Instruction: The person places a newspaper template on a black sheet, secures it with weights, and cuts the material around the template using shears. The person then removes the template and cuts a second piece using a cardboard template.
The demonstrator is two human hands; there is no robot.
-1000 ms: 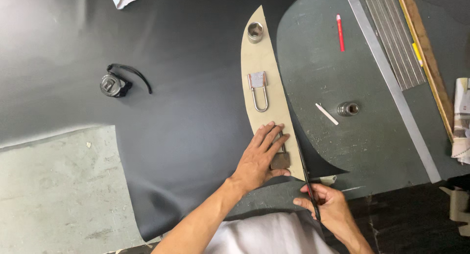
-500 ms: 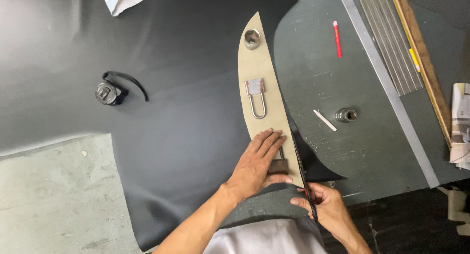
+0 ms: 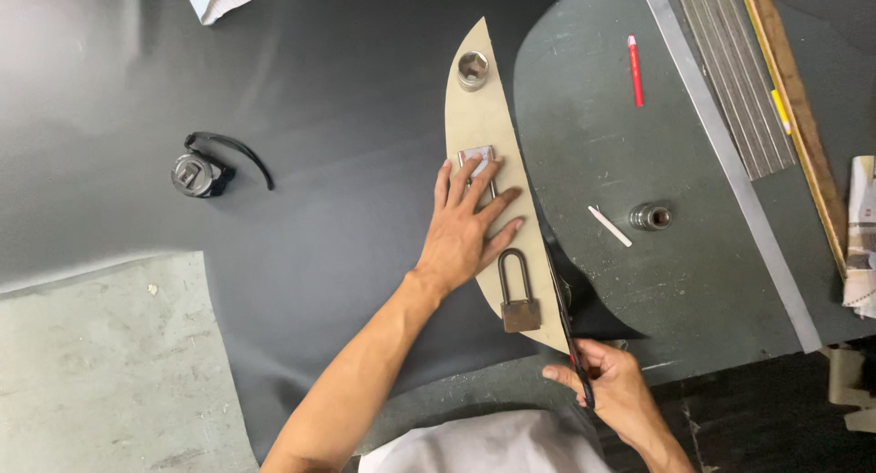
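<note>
Head view showed my left hand (image 3: 470, 227) spread flat, pinning the pattern (image 3: 497, 190), right hand (image 3: 607, 386) gripping what looked like shears (image 3: 564, 322); I judged blades should hug its edge.

Two padlocks (image 3: 517, 300) (image 3: 477, 158), two metal sockets (image 3: 473, 70) (image 3: 651, 217), one red pen (image 3: 635, 69), one white chalk stick (image 3: 610, 226).

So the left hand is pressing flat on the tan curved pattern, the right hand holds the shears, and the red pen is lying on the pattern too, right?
Not quite. The head view shows the red pen on the bare table, right of the tan curved pattern. The left hand does press it flat, and the right hand holds the shears.
</note>
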